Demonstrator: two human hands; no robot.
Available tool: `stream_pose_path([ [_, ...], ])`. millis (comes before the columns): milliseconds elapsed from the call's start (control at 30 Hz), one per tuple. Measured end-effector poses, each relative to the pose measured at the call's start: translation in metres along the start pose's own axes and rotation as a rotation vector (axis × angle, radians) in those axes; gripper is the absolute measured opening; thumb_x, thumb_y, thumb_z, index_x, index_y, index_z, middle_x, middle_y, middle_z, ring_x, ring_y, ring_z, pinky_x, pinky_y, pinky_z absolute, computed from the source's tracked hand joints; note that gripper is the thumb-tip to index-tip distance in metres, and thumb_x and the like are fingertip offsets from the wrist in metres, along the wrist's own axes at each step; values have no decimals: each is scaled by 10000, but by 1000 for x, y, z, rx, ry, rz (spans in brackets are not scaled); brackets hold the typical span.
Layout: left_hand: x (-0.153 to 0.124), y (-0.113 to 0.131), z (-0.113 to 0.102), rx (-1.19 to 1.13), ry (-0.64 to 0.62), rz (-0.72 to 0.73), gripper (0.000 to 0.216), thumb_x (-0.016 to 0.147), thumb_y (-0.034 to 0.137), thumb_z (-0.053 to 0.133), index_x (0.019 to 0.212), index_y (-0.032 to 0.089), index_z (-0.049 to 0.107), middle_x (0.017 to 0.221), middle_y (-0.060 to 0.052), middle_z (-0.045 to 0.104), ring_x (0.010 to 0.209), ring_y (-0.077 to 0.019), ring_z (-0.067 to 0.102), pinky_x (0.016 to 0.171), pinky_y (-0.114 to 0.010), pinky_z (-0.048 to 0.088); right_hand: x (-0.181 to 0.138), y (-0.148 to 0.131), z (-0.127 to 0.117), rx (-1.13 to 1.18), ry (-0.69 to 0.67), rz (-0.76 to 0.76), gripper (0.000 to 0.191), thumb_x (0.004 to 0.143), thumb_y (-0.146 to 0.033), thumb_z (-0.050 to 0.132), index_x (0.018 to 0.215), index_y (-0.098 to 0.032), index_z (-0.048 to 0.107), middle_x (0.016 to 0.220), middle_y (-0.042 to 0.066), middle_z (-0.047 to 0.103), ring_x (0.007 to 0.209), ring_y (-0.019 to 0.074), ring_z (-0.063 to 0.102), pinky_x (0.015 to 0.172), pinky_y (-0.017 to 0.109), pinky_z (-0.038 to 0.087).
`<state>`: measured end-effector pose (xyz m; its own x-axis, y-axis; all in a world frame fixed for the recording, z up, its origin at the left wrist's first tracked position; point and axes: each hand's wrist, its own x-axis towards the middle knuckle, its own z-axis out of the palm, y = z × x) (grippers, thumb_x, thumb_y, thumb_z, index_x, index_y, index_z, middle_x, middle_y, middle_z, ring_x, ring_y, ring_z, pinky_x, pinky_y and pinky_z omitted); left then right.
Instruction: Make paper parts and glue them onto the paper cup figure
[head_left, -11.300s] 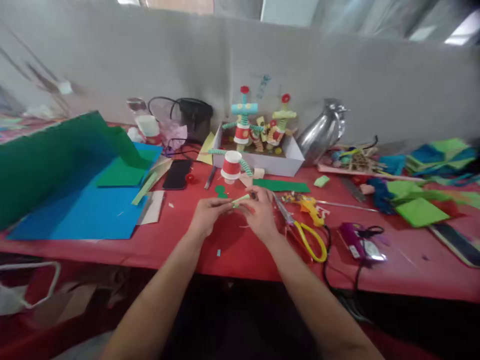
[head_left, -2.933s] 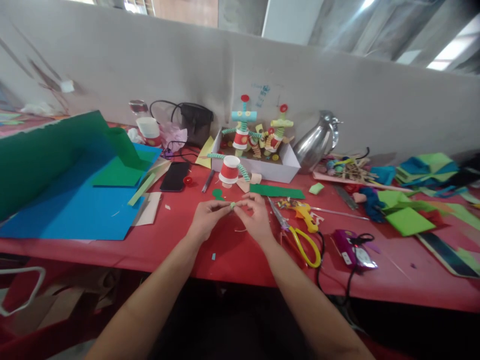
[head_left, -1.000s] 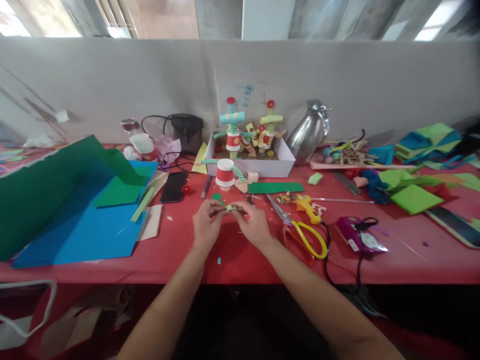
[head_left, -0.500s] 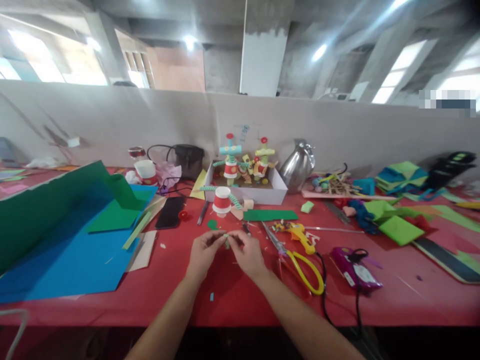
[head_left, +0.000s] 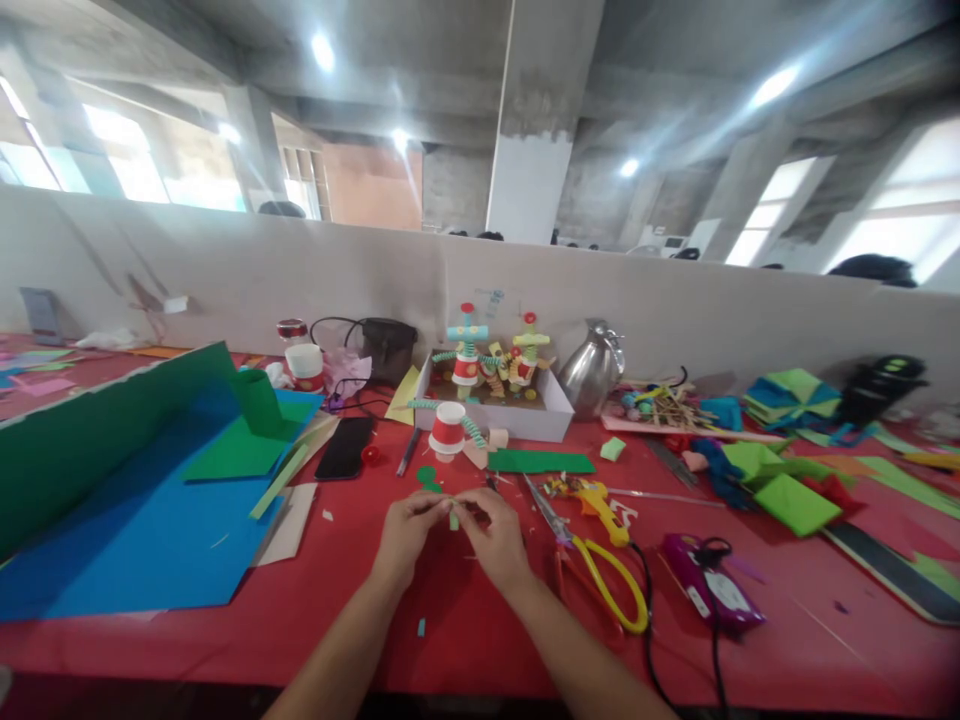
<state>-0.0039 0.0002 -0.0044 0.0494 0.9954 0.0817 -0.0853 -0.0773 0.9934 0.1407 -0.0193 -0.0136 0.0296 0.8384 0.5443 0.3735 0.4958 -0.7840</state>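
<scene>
Pale green paper, a small strip (head_left: 454, 521), is pinched between the fingertips of the left hand (head_left: 406, 535) and right hand (head_left: 493, 535), above the red table (head_left: 360, 640). A red-and-white cup (head_left: 448, 432) is placed beyond. Compared with a second ago, more paper is shown hanging below; apparently its grip is being adjusted.

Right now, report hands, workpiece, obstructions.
Left hand, right hand: both pinching green paper strip. Strip partly hidden in grip. Scissors lying close to right hand.
</scene>
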Motion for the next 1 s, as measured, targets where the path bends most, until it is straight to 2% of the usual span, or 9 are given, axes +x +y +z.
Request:
stream_pose_path([
  [133, 0, -3, -1, -16, 8, -23, 231, 641, 410, 795, 750, 207, 793, 759, -43, 740, 748, -197, 639, 762, -297, 472, -1, 0, 2, 46, 6, 52, 137, 893, -310, 590, 874, -228, 698, 864, 40, 723, 803, 196, 664, 736, 311, 520],
  [300, 1, -7, -1, -93, 0, -99, 283, 579, 416, 835, 761, 202, 798, 727, -48, 751, 724, -212, 658, 764, -321, 492, 1, -1, 2, 151, -56, 83, 168, 894, -361, 583, 861, -226, 678, 800, 25, 705, 729, 190, 655, 683, 299, 520],
  [500, -3, -3, 4, -172, -109, -104, 355, 633, 410, 828, 925, 210, 796, 826, -56, 770, 789, -202, 676, 798, -305, 500, 2, 3, -2, 220, -38, 135, 192, 881, -388, 594, 842, -215, 669, 802, 43, 705, 736, 203, 657, 674, 309, 525],
  [667, -1, -6, 5, -195, -104, -129, 353, 610, 378, 852, 892, 173, 796, 831, -74, 768, 746, -175, 658, 750, -269, 491, 2, 4, -1, 190, -17, 147, 185, 866, -372, 607, 833, -201, 672, 794, 44, 705, 745, 196, 653, 680, 296, 515],
  [900, -1, 1, 0, -271, -148, -271, 370, 519, 348, 902, 806, 140, 796, 657, -46, 712, 557, -75, 528, 583, -195, 418, -1, 0, -6, 136, -21, 123, 157, 863, -324, 614, 829, -191, 690, 796, 37, 712, 736, 173, 639, 681, 267, 490],
  [1000, -1, 3, -2, -264, -152, -251, 341, 492, 327, 911, 743, 132, 787, 619, -42, 691, 547, -76, 528, 569, -196, 408, -1, -2, -8, 168, -31, 138, 156, 854, -326, 631, 813, -190, 695, 768, 32, 707, 711, 167, 634, 654, 258, 481],
])
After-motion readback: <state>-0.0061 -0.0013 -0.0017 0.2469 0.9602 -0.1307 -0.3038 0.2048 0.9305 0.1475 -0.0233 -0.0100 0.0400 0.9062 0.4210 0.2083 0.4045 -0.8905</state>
